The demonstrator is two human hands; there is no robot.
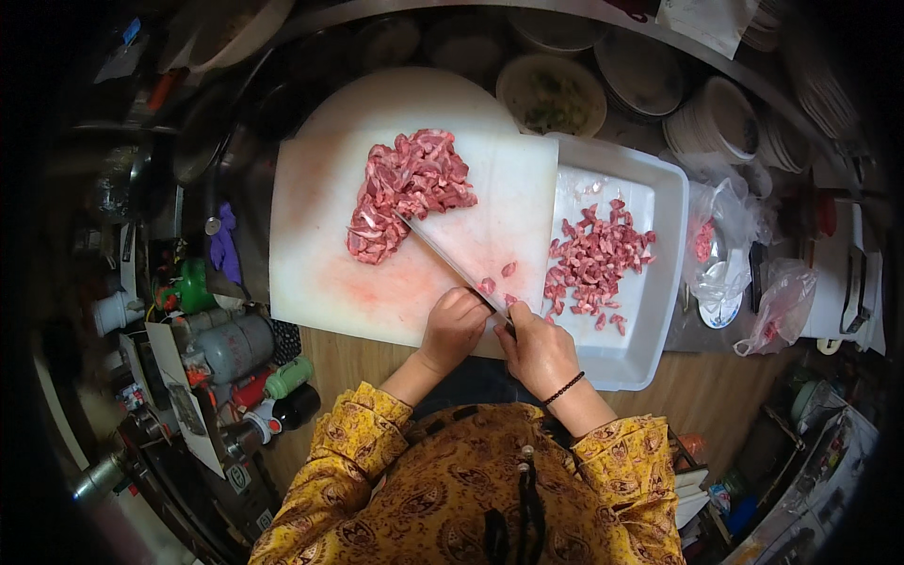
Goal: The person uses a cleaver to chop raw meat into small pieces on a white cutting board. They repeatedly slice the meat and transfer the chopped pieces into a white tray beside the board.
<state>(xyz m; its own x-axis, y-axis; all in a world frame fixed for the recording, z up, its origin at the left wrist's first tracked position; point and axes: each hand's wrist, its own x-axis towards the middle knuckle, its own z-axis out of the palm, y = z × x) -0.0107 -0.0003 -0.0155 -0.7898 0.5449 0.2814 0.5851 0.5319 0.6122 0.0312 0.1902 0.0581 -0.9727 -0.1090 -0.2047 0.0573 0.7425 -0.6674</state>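
My right hand (540,349) grips the handle of a long-bladed kitchen knife (452,260). The blade slants up and left over a white cutting board (311,282), its tip at the edge of a pile of raw red meat (413,176). With curled fingers, my left hand (455,328) sits at the board's front edge, close beside the knife's heel. Whether those fingers hold anything is hidden. A few small meat pieces (487,285) lie on the board just right of the blade. Many more cut pieces (600,258) are spread in a white plastic tub (667,233) at the right.
Behind the board's back edge shows a rounded white board (409,92). A bowl of greens (551,95) and stacked plates (713,120) stand at the back. Plastic bags (777,304) lie right of the tub. At left are a purple glove (225,244) and a grey gas cylinder (233,346).
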